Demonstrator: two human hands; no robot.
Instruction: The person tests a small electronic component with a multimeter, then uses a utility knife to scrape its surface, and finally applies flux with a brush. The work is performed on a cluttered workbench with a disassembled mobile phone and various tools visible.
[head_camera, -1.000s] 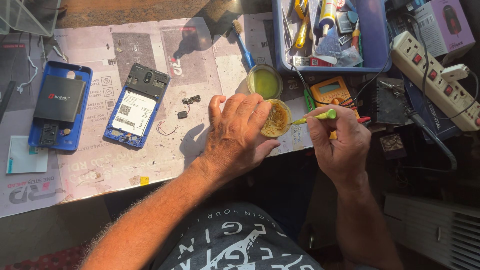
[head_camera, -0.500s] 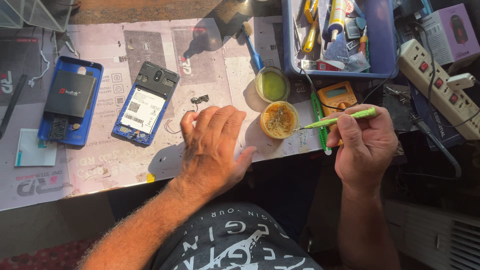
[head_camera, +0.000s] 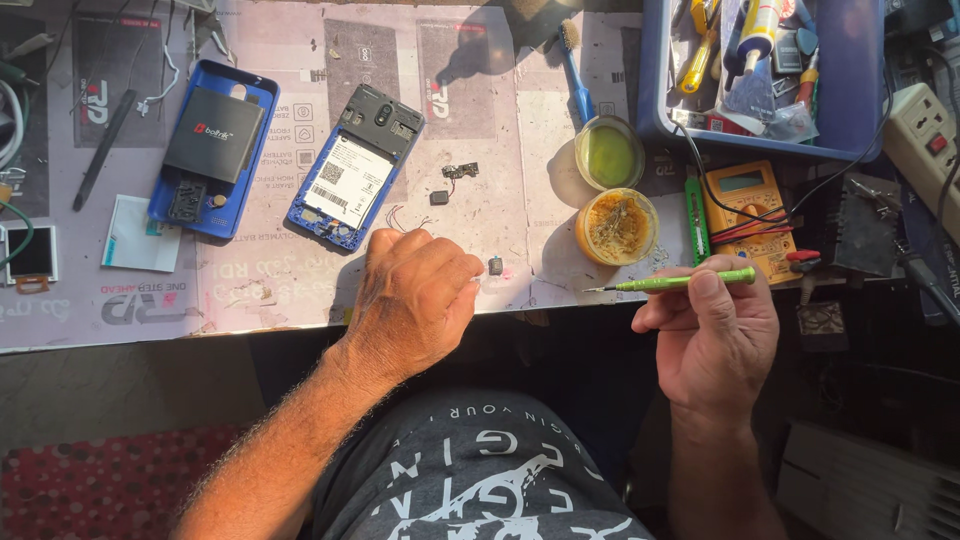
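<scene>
My left hand (head_camera: 412, 298) rests near the front edge of the work mat, fingers curled in, right beside a tiny dark component (head_camera: 495, 266). My right hand (head_camera: 712, 330) grips a green soldering iron (head_camera: 680, 281) held level, tip pointing left just below a round tin of yellowish paste (head_camera: 616, 226). An opened blue phone (head_camera: 355, 181) lies above the left hand, with thin wires (head_camera: 405, 216) at its lower corner. A small dark circuit part (head_camera: 458, 172) lies further up the mat.
A blue back cover with battery (head_camera: 212, 147) lies at left. A green-filled lid (head_camera: 609, 153), blue toothbrush (head_camera: 577, 65), blue tool bin (head_camera: 850, 90), orange multimeter (head_camera: 745, 200) and power strip (head_camera: 925, 150) crowd the right. Black stylus (head_camera: 103, 150) and small screen (head_camera: 28, 254) sit far left.
My left hand has moved left off the paste tin and curled up near the mat's front edge. My right hand has drawn the iron away from the tin, toward me.
</scene>
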